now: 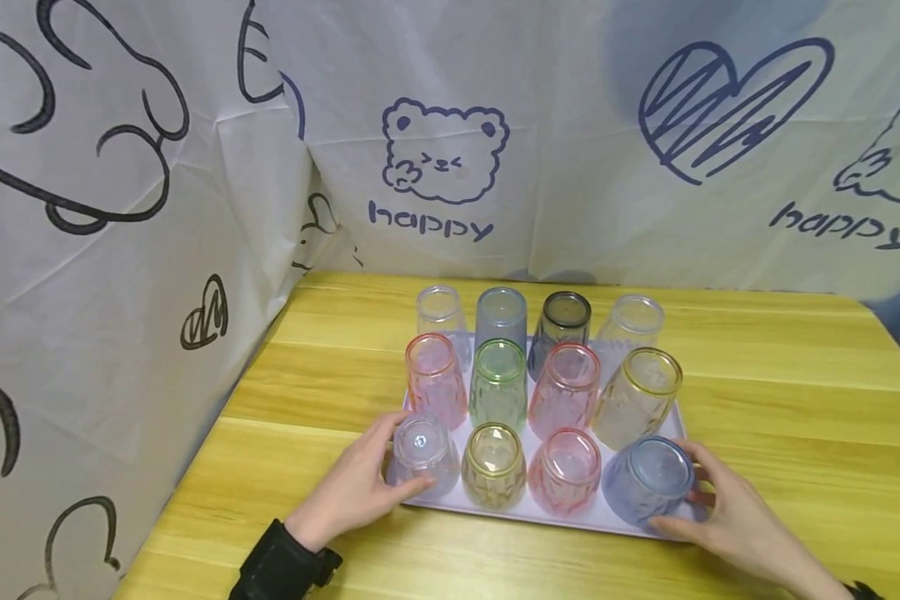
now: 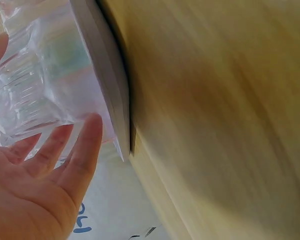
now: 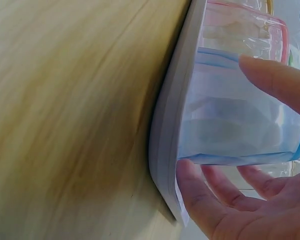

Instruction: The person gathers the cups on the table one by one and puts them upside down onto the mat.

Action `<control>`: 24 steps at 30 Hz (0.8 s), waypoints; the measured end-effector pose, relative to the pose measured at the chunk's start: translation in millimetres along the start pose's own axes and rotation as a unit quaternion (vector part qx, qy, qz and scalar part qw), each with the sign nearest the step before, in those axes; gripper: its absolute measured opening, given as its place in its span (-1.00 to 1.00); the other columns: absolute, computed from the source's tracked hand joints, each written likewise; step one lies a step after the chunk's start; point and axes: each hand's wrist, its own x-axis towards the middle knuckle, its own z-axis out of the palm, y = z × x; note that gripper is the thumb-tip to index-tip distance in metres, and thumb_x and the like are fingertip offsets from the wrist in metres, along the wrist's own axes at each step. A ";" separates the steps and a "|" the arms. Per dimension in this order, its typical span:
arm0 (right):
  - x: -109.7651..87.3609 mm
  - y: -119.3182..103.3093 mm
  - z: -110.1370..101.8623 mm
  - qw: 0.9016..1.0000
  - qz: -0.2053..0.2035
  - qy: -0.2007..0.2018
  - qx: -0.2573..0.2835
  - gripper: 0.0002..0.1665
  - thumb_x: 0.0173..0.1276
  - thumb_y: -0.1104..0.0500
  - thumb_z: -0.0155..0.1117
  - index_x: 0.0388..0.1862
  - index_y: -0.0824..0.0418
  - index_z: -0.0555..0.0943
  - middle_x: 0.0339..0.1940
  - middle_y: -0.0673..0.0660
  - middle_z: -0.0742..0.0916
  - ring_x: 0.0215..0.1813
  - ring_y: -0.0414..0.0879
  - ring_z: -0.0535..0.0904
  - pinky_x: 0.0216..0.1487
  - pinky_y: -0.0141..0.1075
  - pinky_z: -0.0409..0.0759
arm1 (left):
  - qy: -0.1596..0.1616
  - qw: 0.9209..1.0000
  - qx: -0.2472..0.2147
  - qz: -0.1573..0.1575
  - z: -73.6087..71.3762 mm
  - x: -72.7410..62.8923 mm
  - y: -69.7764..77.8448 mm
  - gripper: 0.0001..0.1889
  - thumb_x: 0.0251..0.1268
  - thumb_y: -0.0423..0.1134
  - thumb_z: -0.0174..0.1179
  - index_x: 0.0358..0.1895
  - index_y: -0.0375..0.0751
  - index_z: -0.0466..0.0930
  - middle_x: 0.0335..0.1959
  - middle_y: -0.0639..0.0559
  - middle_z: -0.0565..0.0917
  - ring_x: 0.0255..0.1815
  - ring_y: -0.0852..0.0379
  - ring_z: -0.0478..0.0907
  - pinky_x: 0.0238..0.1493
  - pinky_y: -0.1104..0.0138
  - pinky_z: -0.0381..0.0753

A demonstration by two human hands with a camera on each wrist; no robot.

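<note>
Rows of upside-down glasses stand on a pale lilac tray [image 1: 517,516]. My left hand [image 1: 360,493] holds the clear glass [image 1: 425,458] at the front left corner, thumb in front and fingers along its outer side. At the front right corner my right hand [image 1: 735,525] grips a blue glass [image 1: 645,487] between thumb and fingers. Both glasses appear to rest on the tray. Between them in the front row are a yellow glass [image 1: 493,471] and a pink glass [image 1: 566,475]. The right wrist view shows the blue glass [image 3: 230,115] with its mouth against the tray.
Behind stand a pink glass [image 1: 437,383], a green glass [image 1: 498,387], a yellow-rimmed glass [image 1: 637,400] and a dark grey glass [image 1: 562,333], among others. The tray lies on a wooden table [image 1: 307,367]. White printed cloth [image 1: 570,167] hangs behind and at left.
</note>
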 end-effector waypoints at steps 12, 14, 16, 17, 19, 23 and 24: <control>-0.3 0.2 -4.1 1.000 0.006 -0.017 -0.003 0.07 -0.13 0.20 0.73 0.34 0.43 0.37 0.09 0.41 0.66 -0.14 0.04 0.75 -0.21 -0.12 0.78 | -0.008 1.000 -0.004 0.010 2.7 5.5 -1.6 -0.13 0.09 0.12 0.49 0.43 -0.12 0.33 0.29 0.00 0.57 0.19 0.10 0.59 0.18 0.15 0.66; -0.2 1.6 -5.3 1.000 0.003 -0.016 -0.003 0.07 -0.14 0.21 0.73 0.34 0.43 0.37 0.09 0.41 0.66 -0.14 -0.13 0.74 -0.22 -0.16 0.78 | -0.010 1.000 -0.006 0.013 3.3 6.2 -1.0 -0.12 0.09 0.12 0.49 0.44 -0.13 0.32 0.33 -0.03 0.55 0.26 0.04 0.57 0.26 0.07 0.62; 0.1 2.9 -6.2 1.000 -0.005 -0.014 -0.003 0.05 -0.14 0.23 0.73 0.33 0.41 0.38 0.09 0.39 0.66 -0.14 -0.35 0.67 -0.23 -0.24 0.78 | -0.013 1.000 -0.008 0.013 3.7 6.7 -0.8 -0.12 0.09 0.12 0.49 0.44 -0.13 0.32 0.35 -0.05 0.54 0.30 0.00 0.56 0.32 0.03 0.59; 0.2 3.2 -6.3 1.000 -0.009 -0.013 -0.001 0.04 -0.15 0.23 0.73 0.32 0.41 0.39 0.09 0.38 0.66 -0.14 -0.44 0.62 -0.24 -0.28 0.77 | -0.014 1.000 -0.009 0.013 3.9 6.9 -0.7 -0.12 0.08 0.12 0.49 0.44 -0.13 0.32 0.35 -0.06 0.54 0.31 -0.01 0.56 0.33 0.02 0.58; 0.6 4.1 -6.5 1.000 -0.015 -0.014 0.001 0.02 -0.15 0.25 0.72 0.31 0.40 0.40 0.09 0.37 0.66 -0.13 -0.55 0.54 -0.25 -0.34 0.75 | -0.015 1.000 -0.011 0.012 3.9 7.0 -0.7 -0.11 0.08 0.12 0.49 0.44 -0.14 0.32 0.35 -0.06 0.54 0.31 -0.01 0.55 0.34 0.01 0.57; 1.3 5.2 -6.1 0.999 -0.021 -0.020 0.013 -0.01 -0.13 0.26 0.71 0.30 0.39 0.40 0.10 0.36 0.64 -0.11 -0.57 0.53 -0.25 -0.37 0.74 | -0.019 1.000 -0.011 0.012 3.6 6.8 -1.9 -0.10 0.06 0.13 0.50 0.44 -0.13 0.32 0.34 -0.04 0.54 0.30 0.01 0.56 0.33 0.02 0.58; 1.5 5.5 -5.8 0.999 -0.022 -0.020 0.014 -0.01 -0.13 0.26 0.71 0.30 0.39 0.40 0.10 0.36 0.64 -0.11 -0.57 0.53 -0.25 -0.38 0.74 | -0.020 1.000 -0.012 0.012 3.4 6.8 -2.3 -0.10 0.06 0.13 0.50 0.44 -0.13 0.32 0.34 -0.04 0.54 0.29 0.01 0.56 0.32 0.02 0.58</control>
